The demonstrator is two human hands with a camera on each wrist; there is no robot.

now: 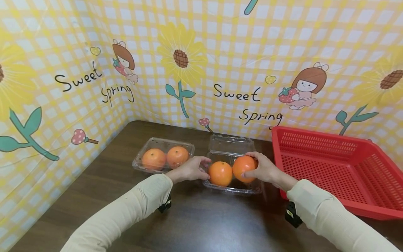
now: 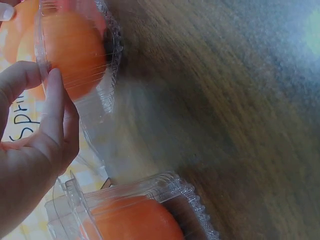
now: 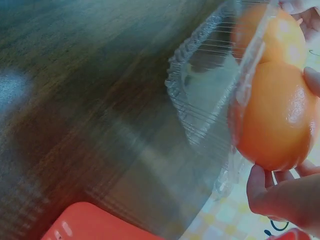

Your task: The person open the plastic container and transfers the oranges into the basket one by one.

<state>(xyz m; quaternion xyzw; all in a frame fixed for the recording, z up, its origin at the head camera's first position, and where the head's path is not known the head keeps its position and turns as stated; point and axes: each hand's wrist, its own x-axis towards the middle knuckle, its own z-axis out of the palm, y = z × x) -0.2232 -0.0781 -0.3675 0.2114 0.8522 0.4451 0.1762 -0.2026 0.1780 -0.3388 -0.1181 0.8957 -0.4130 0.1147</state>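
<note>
A clear plastic clamshell box (image 1: 234,190) lies with its lid (image 1: 231,143) folded back, and holds two oranges. My right hand (image 1: 263,168) grips the right orange (image 1: 244,168), thumb in front and fingers behind; in the right wrist view this orange (image 3: 275,115) sits high in the box, against the other one. The left orange (image 1: 220,174) rests in the box's left half. At the box's left edge, my left hand (image 1: 190,169) pinches the rim between thumb and fingers, seen close up in the left wrist view beside the clear wall (image 2: 112,95).
Left of my left hand stands a second clear box (image 1: 141,168), closed, with two oranges (image 1: 153,159) inside. A red perforated basket (image 1: 362,210) stands close on the right. Behind the dark wooden table (image 1: 189,224) hangs a yellow checked cloth (image 1: 204,70).
</note>
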